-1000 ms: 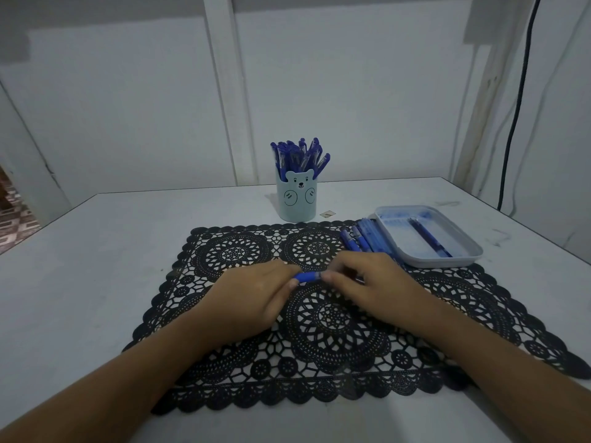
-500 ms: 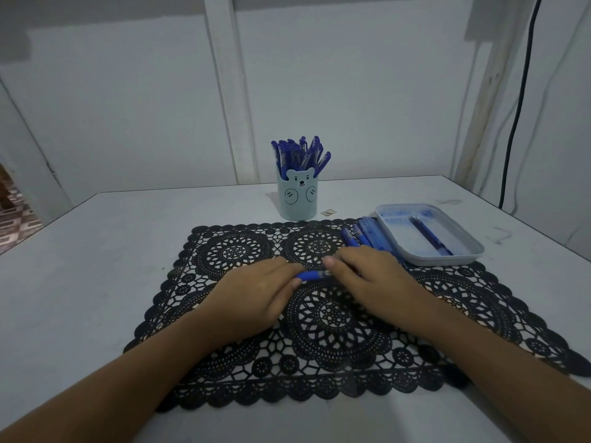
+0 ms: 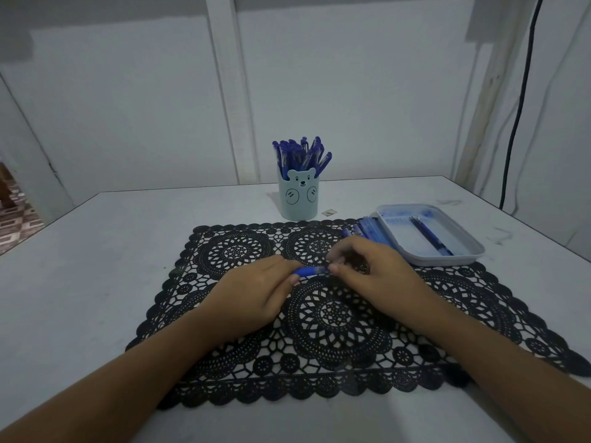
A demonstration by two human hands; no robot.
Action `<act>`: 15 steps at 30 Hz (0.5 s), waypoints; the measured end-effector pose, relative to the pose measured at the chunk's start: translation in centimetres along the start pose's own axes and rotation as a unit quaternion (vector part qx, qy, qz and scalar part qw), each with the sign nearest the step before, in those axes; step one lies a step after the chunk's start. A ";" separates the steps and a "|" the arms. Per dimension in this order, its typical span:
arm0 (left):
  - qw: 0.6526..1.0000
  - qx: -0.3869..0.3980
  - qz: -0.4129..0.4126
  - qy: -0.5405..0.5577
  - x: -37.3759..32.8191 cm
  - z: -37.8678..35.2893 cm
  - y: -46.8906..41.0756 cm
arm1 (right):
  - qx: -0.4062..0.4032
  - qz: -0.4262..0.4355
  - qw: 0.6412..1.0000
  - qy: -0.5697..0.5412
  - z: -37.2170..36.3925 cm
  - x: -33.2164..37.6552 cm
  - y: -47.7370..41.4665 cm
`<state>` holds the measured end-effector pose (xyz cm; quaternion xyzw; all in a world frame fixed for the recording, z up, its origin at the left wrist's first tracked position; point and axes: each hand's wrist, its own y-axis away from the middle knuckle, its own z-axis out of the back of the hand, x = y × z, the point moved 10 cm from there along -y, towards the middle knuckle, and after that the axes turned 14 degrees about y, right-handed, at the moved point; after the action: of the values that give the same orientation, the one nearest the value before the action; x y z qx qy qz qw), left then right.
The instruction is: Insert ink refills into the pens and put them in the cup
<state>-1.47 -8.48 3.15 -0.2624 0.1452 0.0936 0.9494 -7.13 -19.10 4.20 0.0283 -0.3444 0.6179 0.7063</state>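
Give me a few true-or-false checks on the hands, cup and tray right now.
1. The left hand and right hand hold one blue pen between them over the lace mat. True.
2. The bear cup is empty. False: it is full of blue pens.
3. The tray holds one dark pen. True.
4. The tray sits left of the cup. False: it sits to the cup's right.

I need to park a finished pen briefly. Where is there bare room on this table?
Bare table left of the mat, from its edge to the table's left side; also the mat's left medallion behind the left hand. Crowded: between right hand, loose pens, tray and cup.
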 end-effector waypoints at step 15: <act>0.999 -0.031 0.039 0.005 1.0 0.7 0.1 | 0.095 0.061 0.967 0.228 -2.2 -0.1 0.5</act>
<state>-0.39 -7.94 3.35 -0.2859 0.1572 0.1337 0.9358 -6.61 -18.03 2.28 -0.0674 -0.1145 0.6797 0.7214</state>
